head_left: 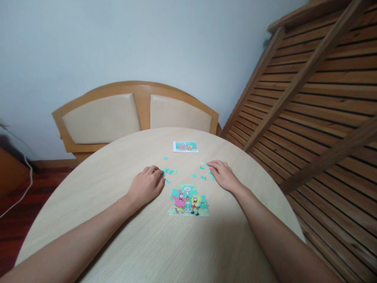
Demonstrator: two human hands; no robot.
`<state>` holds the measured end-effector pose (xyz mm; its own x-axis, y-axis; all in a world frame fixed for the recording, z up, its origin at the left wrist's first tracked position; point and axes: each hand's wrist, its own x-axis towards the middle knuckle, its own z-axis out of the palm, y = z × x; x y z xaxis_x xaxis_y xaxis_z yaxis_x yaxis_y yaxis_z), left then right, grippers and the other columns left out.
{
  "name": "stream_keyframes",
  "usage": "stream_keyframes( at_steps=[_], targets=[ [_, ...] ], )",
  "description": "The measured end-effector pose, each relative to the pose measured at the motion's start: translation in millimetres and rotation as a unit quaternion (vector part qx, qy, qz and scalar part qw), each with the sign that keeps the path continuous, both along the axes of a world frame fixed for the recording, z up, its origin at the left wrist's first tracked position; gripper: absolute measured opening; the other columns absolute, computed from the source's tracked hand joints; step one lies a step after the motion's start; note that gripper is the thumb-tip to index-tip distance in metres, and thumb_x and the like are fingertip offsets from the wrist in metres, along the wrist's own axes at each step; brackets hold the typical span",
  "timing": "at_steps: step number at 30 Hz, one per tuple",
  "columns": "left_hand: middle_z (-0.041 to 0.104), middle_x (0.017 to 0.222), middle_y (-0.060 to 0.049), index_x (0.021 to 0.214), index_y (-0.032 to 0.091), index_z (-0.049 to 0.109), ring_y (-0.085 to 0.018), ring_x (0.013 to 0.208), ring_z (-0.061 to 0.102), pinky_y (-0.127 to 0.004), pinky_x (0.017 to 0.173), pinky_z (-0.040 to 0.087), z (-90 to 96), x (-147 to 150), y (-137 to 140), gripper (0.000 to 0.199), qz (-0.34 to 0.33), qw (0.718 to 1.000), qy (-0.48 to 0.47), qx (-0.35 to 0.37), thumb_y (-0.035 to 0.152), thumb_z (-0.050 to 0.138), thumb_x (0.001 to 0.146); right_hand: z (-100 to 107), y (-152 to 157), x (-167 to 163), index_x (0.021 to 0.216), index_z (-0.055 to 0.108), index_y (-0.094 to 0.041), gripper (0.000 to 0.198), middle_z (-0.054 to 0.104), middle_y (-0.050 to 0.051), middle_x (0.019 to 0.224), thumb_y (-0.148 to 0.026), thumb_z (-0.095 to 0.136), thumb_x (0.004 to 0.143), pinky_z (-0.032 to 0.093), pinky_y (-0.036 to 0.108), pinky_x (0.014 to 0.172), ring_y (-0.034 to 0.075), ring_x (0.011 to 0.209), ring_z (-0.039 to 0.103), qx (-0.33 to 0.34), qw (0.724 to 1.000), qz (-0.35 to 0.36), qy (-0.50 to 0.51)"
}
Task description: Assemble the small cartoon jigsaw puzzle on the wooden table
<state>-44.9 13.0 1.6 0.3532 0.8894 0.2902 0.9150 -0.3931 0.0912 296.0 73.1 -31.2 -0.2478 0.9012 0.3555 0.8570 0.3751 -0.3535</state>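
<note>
A partly assembled jigsaw puzzle (188,202) lies flat in front of me. It shows a pink starfish, a tall pale figure and a yellow square cartoon character, with a stepped upper edge. My left hand (147,182) rests on the table to its upper left, fingers loosely bent and apart, fingertips beside a cluster of loose teal puzzle pieces (169,171). On the other side my right hand (223,175) is open, its fingers stretched over more loose pieces (202,168). The index fingertip touches a teal piece there. Part of another piece (212,177) shows beside the right thumb.
Farther back on the round wooden table (123,153) lies a reference picture card (186,146). Single pieces (203,178) are scattered between the hands. Beyond the table stands a padded headboard (103,118); a slatted wooden frame (309,90) leans at the right.
</note>
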Motion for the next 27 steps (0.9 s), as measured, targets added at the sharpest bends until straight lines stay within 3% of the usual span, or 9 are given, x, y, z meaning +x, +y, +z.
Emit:
stream_keyframes(
  at_steps=[3, 5, 9, 13, 27],
  targets=[
    [0.065, 0.112, -0.012, 0.105, 0.018, 0.066, -0.027, 0.103, 0.061, -0.044, 0.090, 0.053, 0.0, 3.7, -2.6, 0.025, -0.049, 0.998, -0.040, 0.015, 0.031, 0.046, 0.098, 1.9, 0.4, -1.2, 0.109, 0.073, -0.026, 0.023, 0.068, 0.008, 0.121, -0.031, 0.055, 0.095, 0.043, 0.044, 0.101, 0.026, 0.113, 0.058, 0.004, 1.000, 0.008, 0.013],
    [0.064, 0.117, -0.011, 0.111, 0.019, 0.064, -0.026, 0.107, 0.060, -0.045, 0.093, 0.053, 2.2, 8.6, -7.2, 0.025, -0.125, 0.990, -0.068, 0.019, 0.031, 0.047, 0.098, 2.5, 1.7, -1.2, 0.101, 0.074, -0.025, 0.018, 0.071, 0.007, 0.113, -0.032, 0.060, 0.092, 0.044, 0.041, 0.098, 0.025, 0.106, 0.061, 0.002, 0.999, 0.015, 0.029],
    [0.060, 0.128, -0.011, 0.128, 0.022, 0.057, -0.025, 0.118, 0.057, -0.043, 0.102, 0.050, 8.4, 20.4, -21.2, 0.031, -0.313, 0.944, -0.100, -0.007, 0.031, 0.049, 0.099, 1.6, 5.1, -1.8, 0.087, 0.073, -0.022, 0.011, 0.073, 0.006, 0.099, -0.029, 0.065, 0.086, 0.047, 0.036, 0.090, 0.023, 0.094, 0.064, -0.017, 0.998, 0.023, 0.054],
    [0.058, 0.136, -0.012, 0.135, 0.023, 0.055, -0.027, 0.125, 0.055, -0.043, 0.109, 0.045, 11.1, 26.4, -30.5, 0.040, -0.423, 0.901, -0.076, -0.061, 0.036, 0.055, 0.097, 2.4, 4.2, -4.4, 0.088, 0.074, -0.020, 0.011, 0.072, 0.007, 0.098, -0.025, 0.067, 0.081, 0.048, 0.034, 0.089, 0.023, 0.095, 0.064, -0.026, 0.998, 0.019, 0.061],
    [0.060, 0.136, -0.012, 0.138, 0.024, 0.055, -0.027, 0.125, 0.056, -0.045, 0.111, 0.044, 10.5, 24.4, -29.7, 0.043, -0.438, 0.894, -0.048, -0.081, 0.036, 0.054, 0.097, 11.6, -3.9, -11.6, 0.090, 0.074, -0.019, 0.012, 0.072, 0.008, 0.100, -0.025, 0.068, 0.082, 0.048, 0.034, 0.090, 0.023, 0.097, 0.065, -0.051, 0.996, 0.030, 0.065]
  ],
)
